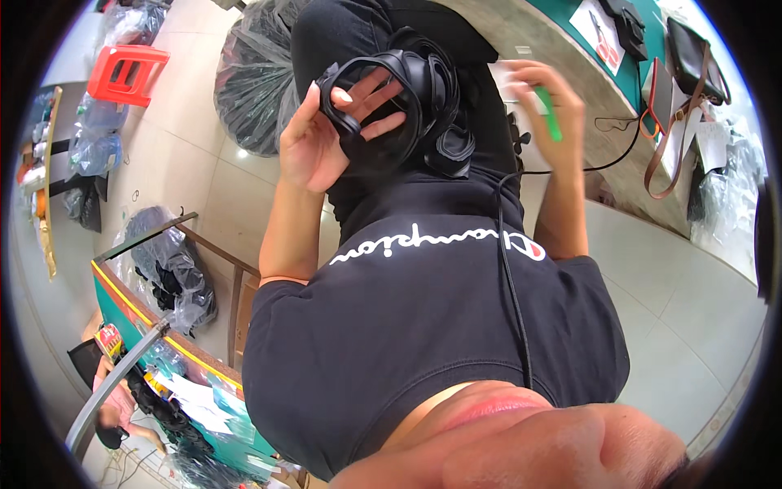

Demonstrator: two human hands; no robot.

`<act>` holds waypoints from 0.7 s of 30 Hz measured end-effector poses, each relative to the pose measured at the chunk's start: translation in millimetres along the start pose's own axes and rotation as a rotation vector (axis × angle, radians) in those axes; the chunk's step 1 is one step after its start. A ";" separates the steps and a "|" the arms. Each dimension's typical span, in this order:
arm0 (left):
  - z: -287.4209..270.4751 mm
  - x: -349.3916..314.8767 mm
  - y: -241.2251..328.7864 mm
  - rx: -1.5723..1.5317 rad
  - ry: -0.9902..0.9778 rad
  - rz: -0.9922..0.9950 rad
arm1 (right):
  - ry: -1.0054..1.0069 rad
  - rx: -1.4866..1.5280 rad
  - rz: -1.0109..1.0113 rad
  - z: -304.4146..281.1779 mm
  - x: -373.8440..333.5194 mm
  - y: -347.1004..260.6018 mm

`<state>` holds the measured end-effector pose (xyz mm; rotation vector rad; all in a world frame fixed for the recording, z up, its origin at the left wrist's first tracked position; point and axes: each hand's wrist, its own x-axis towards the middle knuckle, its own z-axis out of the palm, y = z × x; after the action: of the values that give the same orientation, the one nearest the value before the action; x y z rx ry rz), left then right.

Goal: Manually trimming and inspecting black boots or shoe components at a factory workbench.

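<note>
My left hand (314, 155) holds a coil of black, leather-looking straps (419, 94) above my lap. Its fingers spread through the loop, and the thumb presses at the coil's left edge. More of the strap bunches and rolls up on my dark trousers, to the right of that hand. Off to the right, apart from the coil, my right hand (558, 110) is raised with its fingers curled, slightly blurred. It grips a slim green object (548, 114) whose kind I cannot make out. Something pale and see-through (507, 77) shows at those fingertips.
A dark plastic-wrapped bundle (254, 77) stands beside my left leg. Farther left is a red plastic stool (129, 75). At upper right, a green-topped table (574, 45) carries red-handled scissors (604, 45) and a bag. A black cable (503, 269) crosses my shirt. Another person (118, 407) is at lower left.
</note>
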<state>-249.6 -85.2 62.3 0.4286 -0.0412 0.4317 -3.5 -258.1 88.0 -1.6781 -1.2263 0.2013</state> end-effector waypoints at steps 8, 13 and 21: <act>14.3 19.6 43.6 0.597 -0.317 0.008 | -0.087 0.504 0.045 82.3 19.9 -25.9; -20.2 21.2 21.5 0.346 -0.104 0.053 | -0.082 1.110 0.219 55.7 46.1 -52.6; -26.1 19.2 -35.4 0.282 0.020 -0.064 | 0.002 1.262 0.304 76.4 60.4 -36.9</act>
<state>-218.8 -95.9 27.1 0.7015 0.0532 0.3797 -45.8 -164.4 104.0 -0.7084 -0.5506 0.9349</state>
